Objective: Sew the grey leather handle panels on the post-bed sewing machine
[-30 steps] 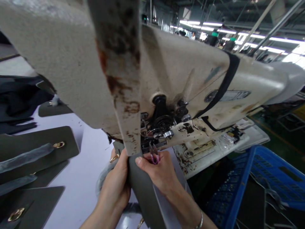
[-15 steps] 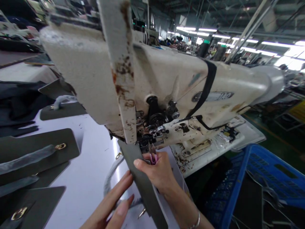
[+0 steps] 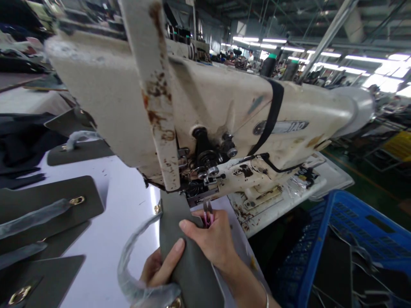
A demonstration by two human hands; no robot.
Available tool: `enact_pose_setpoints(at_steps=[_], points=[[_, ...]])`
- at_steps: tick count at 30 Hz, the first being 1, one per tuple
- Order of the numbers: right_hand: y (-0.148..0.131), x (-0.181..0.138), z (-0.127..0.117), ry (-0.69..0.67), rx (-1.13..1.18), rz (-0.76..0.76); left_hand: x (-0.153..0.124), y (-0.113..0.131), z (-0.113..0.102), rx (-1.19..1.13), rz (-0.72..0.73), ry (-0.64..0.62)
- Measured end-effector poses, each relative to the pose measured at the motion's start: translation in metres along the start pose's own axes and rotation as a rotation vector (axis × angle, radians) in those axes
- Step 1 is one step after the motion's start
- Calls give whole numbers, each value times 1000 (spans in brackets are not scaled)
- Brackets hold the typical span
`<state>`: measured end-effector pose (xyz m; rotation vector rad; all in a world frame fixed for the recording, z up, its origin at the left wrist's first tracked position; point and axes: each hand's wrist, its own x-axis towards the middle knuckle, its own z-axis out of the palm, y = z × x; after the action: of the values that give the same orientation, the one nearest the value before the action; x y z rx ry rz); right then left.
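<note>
A grey-green bag panel point(image 3: 195, 265) lies under the head of an industrial sewing machine point(image 3: 218, 90), its far end close to the needle area. My left hand point(image 3: 162, 267) grips the panel's left edge, thumb on top and fingers tucked underneath, partly hidden. At the right edge my right hand point(image 3: 216, 241) holds the panel with its thumb on top. Small pink-handled thread snips point(image 3: 208, 217) are tucked in that same hand, blades pointing toward the machine. A plastic-wrapped handle point(image 3: 125, 261) with gold rings loops out to the left of the panel.
More panels with wrapped handles point(image 3: 48, 192) lie on the white table point(image 3: 105, 226) at left, near dark fabric point(image 3: 25, 145). A blue plastic crate point(image 3: 316, 252) holding panels stands at right. Behind the machine, people work under strip lights.
My left hand has gone from lying beside the panel to gripping its left edge. The panel has turned flatter toward me, and its handle has swung out left. My right hand stays nearly in place.
</note>
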<state>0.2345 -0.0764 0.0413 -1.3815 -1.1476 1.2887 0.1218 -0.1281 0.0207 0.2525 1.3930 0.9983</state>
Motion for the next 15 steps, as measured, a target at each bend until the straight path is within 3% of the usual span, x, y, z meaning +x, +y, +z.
enact_pose_setpoints(at_steps=[5, 15], points=[[5, 2, -3, 55, -86, -39, 1, 7, -2, -35, 12, -44], [-7, 4, -33, -178, -150, -190, 8, 6, -8, 92, 22, 70]])
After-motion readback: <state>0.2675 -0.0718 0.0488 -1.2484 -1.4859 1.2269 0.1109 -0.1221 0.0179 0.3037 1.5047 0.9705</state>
